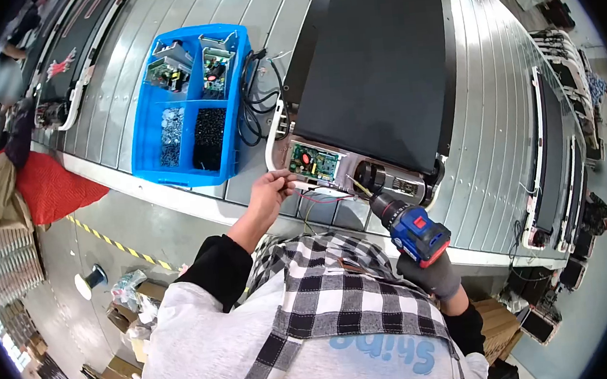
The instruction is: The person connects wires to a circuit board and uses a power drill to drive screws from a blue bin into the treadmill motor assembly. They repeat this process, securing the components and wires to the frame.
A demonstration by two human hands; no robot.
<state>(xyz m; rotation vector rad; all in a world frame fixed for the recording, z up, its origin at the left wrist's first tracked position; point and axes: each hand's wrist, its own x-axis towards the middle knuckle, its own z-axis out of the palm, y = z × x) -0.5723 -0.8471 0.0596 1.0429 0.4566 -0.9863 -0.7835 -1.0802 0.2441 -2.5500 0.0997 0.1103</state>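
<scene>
In my gloved right hand [430, 273] is a blue and black cordless drill [415, 229], its bit pointing toward the end of a treadmill frame [372, 63] with a black belt. The bit's tip is between a green circuit board [314, 162] and a motor [387, 178]. My bare left hand [273, 190] is closed in a pinch at the frame's white corner, left of the board. What its fingers hold, if anything, I cannot make out. Thin red and yellow wires [326, 200] hang below the board.
A blue divided bin [141, 142] left of the frame holds circuit boards, silver screws and black screws. Black cables [252, 101] lie between bin and frame. Other treadmill frames [554, 155] stand at right and far left. A red cloth [54, 188] hangs at left.
</scene>
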